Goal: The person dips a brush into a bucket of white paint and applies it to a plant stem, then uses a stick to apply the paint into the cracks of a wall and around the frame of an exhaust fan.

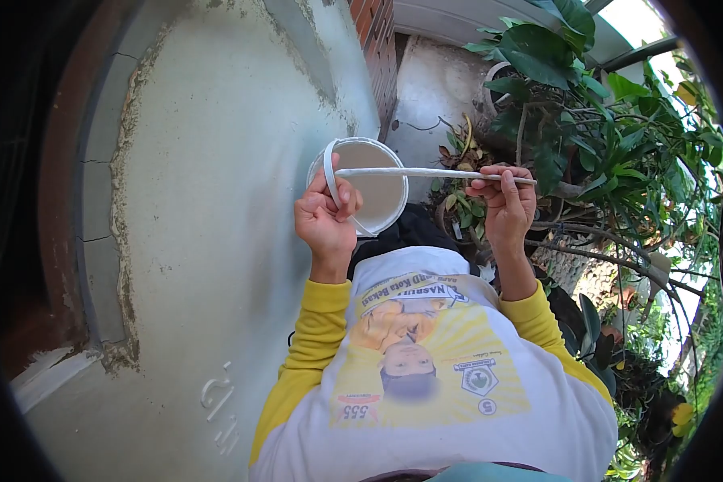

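A white bucket [402, 210] hangs open-topped in front of my body, pale grey inside. My left hand [327, 217] is closed with its palm turned up, and the bucket's white handle [329, 165] passes through its fingers. Across the bucket's mouth runs a thin stick [418, 172], coated white along most of its length. My right hand [504, 205] pinches the stick's right end between thumb and fingers. The stick's left tip reaches the fingers of my left hand.
On the left stands a pale wall [209, 201] with rough, chipped edges and some white marks low down. Leafy plants [570, 104] and thin branches crowd the right side. Beyond the bucket lie a concrete floor [434, 84] and a brick wall section [374, 48].
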`<state>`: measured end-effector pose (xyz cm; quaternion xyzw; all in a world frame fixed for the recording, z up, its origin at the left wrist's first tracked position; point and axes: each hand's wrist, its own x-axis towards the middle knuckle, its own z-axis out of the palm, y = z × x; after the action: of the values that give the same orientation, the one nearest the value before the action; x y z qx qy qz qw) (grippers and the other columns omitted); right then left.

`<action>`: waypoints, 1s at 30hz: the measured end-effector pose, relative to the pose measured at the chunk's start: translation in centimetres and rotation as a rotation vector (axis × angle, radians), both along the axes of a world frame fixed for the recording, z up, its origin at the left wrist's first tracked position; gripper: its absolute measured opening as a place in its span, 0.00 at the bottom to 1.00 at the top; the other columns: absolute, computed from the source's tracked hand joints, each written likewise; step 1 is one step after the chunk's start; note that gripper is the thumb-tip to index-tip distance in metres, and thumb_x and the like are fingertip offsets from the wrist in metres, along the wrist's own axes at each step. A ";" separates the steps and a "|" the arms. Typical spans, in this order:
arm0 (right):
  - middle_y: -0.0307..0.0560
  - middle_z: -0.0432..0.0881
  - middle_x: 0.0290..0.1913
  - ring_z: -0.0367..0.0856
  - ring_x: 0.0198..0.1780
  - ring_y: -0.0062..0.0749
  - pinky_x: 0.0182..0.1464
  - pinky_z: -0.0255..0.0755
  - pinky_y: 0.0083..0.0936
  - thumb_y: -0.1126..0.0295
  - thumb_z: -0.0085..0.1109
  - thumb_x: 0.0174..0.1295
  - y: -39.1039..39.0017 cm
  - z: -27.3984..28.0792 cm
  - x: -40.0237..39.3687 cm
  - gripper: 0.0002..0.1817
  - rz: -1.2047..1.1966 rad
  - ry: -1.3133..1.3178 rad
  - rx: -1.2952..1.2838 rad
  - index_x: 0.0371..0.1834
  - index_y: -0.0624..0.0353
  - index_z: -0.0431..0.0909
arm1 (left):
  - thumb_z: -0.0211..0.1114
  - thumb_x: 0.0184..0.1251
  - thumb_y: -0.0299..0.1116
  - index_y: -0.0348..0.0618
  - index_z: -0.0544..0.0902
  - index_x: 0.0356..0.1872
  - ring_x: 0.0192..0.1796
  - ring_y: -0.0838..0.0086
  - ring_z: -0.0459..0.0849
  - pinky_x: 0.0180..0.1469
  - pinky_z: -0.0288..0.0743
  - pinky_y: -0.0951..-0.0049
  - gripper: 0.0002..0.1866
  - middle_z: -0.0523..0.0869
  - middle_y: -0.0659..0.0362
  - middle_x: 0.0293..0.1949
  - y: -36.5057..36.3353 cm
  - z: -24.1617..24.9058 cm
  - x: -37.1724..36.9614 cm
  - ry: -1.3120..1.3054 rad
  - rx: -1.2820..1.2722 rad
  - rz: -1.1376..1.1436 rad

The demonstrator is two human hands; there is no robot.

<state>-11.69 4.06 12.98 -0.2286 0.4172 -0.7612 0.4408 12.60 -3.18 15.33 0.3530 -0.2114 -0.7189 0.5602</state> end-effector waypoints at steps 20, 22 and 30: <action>0.60 0.80 0.44 0.86 0.37 0.40 0.40 0.86 0.36 0.70 0.43 0.72 -10.3 19.2 -2.4 0.08 -0.181 0.121 -0.712 0.40 0.63 0.70 | 0.41 0.52 0.35 0.33 0.75 0.56 0.15 0.78 0.56 0.22 0.57 0.75 0.30 0.70 0.59 0.20 0.6 -0.9 0.5 0.092 0.014 0.029; 0.61 0.80 0.43 0.86 0.38 0.41 0.41 0.85 0.37 0.71 0.44 0.72 -11.8 21.0 -1.6 0.08 -0.136 0.149 -0.765 0.40 0.64 0.71 | 0.41 0.53 0.33 0.33 0.73 0.60 0.16 0.79 0.57 0.22 0.57 0.77 0.31 0.70 0.60 0.21 0.7 -1.4 0.8 0.127 -0.030 0.001; 0.61 0.81 0.41 0.86 0.37 0.43 0.39 0.85 0.37 0.74 0.44 0.71 -15.4 24.8 0.5 0.07 -0.068 0.382 -0.786 0.42 0.67 0.70 | 0.41 0.51 0.33 0.33 0.75 0.56 0.15 0.79 0.57 0.23 0.58 0.75 0.29 0.71 0.59 0.20 0.9 -0.6 1.0 0.142 -0.009 0.005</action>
<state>-11.24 -11.33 37.79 -0.5017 0.1772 -0.8202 0.2102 13.61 -2.24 14.77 0.2991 -0.1734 -0.7397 0.5773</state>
